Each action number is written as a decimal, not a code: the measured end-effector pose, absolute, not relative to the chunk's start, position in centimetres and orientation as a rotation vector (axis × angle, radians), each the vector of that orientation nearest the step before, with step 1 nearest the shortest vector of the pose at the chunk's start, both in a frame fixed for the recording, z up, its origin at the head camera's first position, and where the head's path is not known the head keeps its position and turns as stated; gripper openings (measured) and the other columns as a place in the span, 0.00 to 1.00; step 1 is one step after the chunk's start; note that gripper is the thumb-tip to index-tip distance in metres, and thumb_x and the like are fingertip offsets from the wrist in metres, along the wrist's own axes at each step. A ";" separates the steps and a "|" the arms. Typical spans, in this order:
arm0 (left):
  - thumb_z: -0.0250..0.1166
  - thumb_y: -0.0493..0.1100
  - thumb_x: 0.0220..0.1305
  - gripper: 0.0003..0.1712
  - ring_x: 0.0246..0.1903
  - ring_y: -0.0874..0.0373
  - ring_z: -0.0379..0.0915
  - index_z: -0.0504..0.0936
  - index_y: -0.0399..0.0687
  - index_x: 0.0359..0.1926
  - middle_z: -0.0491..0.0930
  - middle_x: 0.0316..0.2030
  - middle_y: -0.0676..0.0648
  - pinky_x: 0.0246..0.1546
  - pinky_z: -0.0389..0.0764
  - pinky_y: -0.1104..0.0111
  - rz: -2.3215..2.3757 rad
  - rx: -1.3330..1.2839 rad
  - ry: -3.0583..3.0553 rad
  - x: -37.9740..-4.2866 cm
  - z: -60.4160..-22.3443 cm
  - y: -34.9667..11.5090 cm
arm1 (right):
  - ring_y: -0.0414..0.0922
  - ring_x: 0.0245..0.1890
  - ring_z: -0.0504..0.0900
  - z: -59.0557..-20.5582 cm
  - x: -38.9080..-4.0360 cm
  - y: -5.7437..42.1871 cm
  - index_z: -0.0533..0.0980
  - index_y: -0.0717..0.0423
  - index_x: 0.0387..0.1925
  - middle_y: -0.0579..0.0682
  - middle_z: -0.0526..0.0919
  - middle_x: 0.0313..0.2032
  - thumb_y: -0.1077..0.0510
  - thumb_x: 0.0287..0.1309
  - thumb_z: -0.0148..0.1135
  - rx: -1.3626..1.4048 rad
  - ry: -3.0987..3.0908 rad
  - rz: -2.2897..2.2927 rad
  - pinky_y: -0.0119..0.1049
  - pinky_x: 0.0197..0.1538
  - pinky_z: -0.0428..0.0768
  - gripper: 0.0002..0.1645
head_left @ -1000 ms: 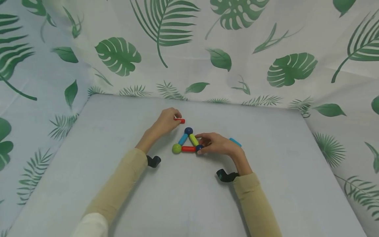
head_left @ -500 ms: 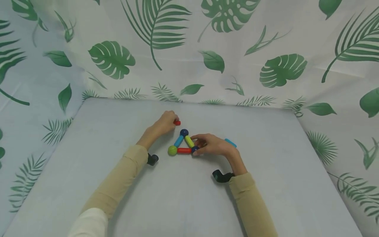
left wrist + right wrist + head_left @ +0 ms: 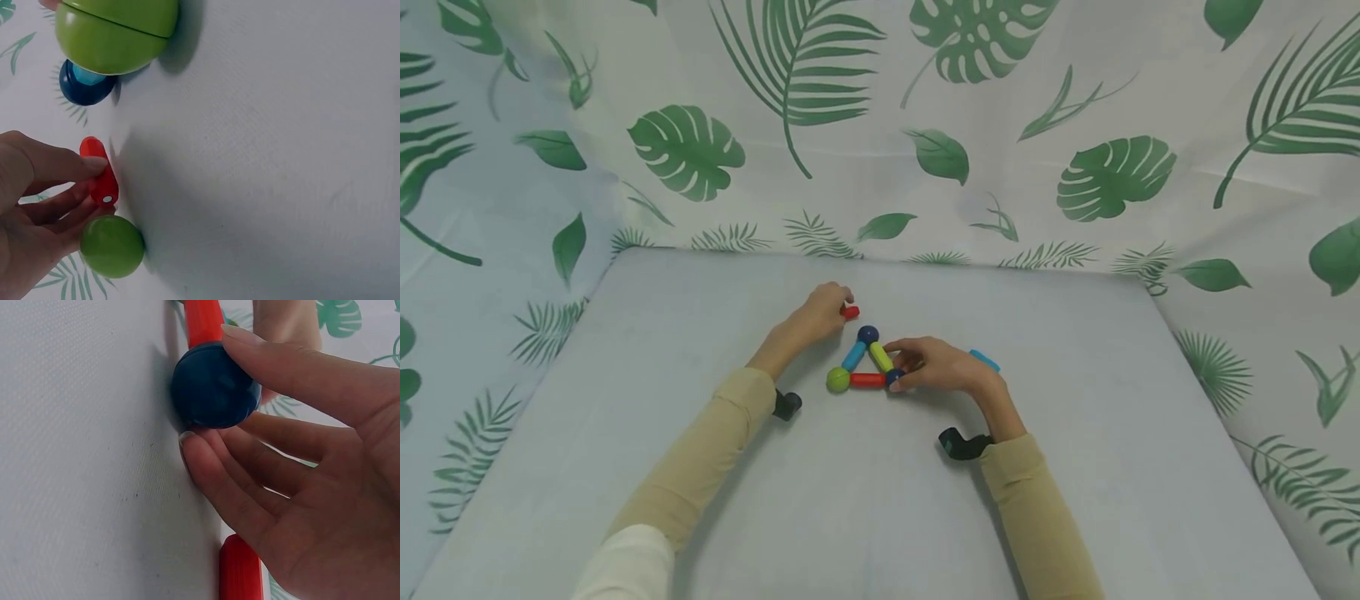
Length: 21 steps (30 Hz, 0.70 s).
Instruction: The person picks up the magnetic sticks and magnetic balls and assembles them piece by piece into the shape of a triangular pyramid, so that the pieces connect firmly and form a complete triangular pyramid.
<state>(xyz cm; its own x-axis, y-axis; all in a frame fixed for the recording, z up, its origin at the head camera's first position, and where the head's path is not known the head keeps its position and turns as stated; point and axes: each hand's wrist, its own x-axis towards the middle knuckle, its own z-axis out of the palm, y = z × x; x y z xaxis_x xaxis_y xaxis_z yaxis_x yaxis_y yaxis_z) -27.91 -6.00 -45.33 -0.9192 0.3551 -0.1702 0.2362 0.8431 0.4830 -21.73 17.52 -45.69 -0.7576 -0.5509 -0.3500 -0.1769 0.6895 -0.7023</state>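
My left hand (image 3: 820, 310) pinches a short red magnetic rod (image 3: 99, 175) between thumb and fingers, just beyond the far corner of a triangle. Beside those fingers sits a green ball (image 3: 112, 247), hidden in the head view. The triangle has a light blue rod (image 3: 853, 357), a yellow-green rod (image 3: 882, 357) and a red rod (image 3: 868, 380) between balls. Its corners are a far dark blue ball (image 3: 868, 334), a green ball (image 3: 838, 380) and a near dark blue ball (image 3: 212, 384). My right hand (image 3: 943, 364) holds that near ball with thumb and fingers.
Another light blue rod (image 3: 985, 360) lies beyond my right wrist. One more red rod (image 3: 240, 569) shows below the right hand in the right wrist view. Leaf-print cloth (image 3: 947, 200) stands behind and beside the white table (image 3: 865, 500).
The head view has shifted slightly. The red rod in my left hand has turned, and less of it shows past the fingers. My right hand stays at the near blue ball.
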 end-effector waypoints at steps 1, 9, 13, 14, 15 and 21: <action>0.63 0.30 0.68 0.23 0.54 0.46 0.75 0.77 0.34 0.63 0.79 0.54 0.37 0.59 0.80 0.60 0.668 0.459 2.775 -27.8 -45.3 -6.1 | 0.48 0.54 0.80 -45.7 -21.7 17.5 0.71 0.53 0.71 0.52 0.84 0.53 0.50 0.61 0.73 -0.557 2.348 -0.897 0.49 0.63 0.77 0.39; 0.68 0.32 0.65 0.22 0.50 0.48 0.77 0.81 0.35 0.59 0.80 0.50 0.39 0.54 0.83 0.62 0.836 0.450 2.767 -26.5 -44.3 -7.2 | 0.48 0.54 0.80 -45.8 -22.0 17.7 0.71 0.53 0.71 0.52 0.84 0.53 0.50 0.61 0.73 -0.581 2.355 -0.890 0.49 0.62 0.78 0.40; 0.69 0.34 0.65 0.21 0.48 0.49 0.78 0.81 0.38 0.59 0.83 0.49 0.40 0.52 0.84 0.62 0.981 0.464 2.737 -25.1 -43.7 -7.6 | 0.48 0.54 0.80 -45.8 -22.0 17.8 0.71 0.54 0.71 0.53 0.84 0.53 0.50 0.61 0.73 -0.588 2.349 -0.896 0.49 0.62 0.78 0.40; 0.69 0.35 0.65 0.21 0.48 0.49 0.78 0.81 0.38 0.59 0.83 0.49 0.41 0.51 0.84 0.62 1.010 0.467 2.727 -24.7 -43.7 -7.7 | 0.48 0.54 0.80 -45.8 -22.0 17.8 0.70 0.54 0.71 0.53 0.84 0.53 0.49 0.61 0.73 -0.589 2.348 -0.895 0.49 0.62 0.78 0.40; 0.69 0.35 0.65 0.21 0.48 0.49 0.78 0.81 0.39 0.59 0.83 0.49 0.41 0.51 0.84 0.62 1.043 0.467 2.707 -24.2 -43.6 -7.8 | 0.49 0.54 0.80 -45.9 -22.1 17.8 0.70 0.55 0.71 0.53 0.84 0.53 0.49 0.61 0.73 -0.592 2.347 -0.898 0.49 0.62 0.78 0.40; 0.69 0.35 0.65 0.18 0.50 0.48 0.79 0.83 0.39 0.56 0.84 0.48 0.42 0.52 0.83 0.60 1.172 0.517 2.614 -21.8 -43.8 -8.1 | 0.49 0.54 0.80 -45.8 -22.1 17.6 0.70 0.54 0.71 0.53 0.84 0.53 0.49 0.60 0.73 -0.596 2.345 -0.905 0.50 0.62 0.78 0.40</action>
<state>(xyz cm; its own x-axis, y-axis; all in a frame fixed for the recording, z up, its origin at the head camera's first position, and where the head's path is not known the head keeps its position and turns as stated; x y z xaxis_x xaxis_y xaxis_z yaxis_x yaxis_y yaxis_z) -21.83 -8.07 -43.84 -0.9114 0.4065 -0.0639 0.2227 0.6178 0.7541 -22.05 17.61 -45.83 -0.7496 -0.5728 -0.3317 -0.2013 0.6747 -0.7101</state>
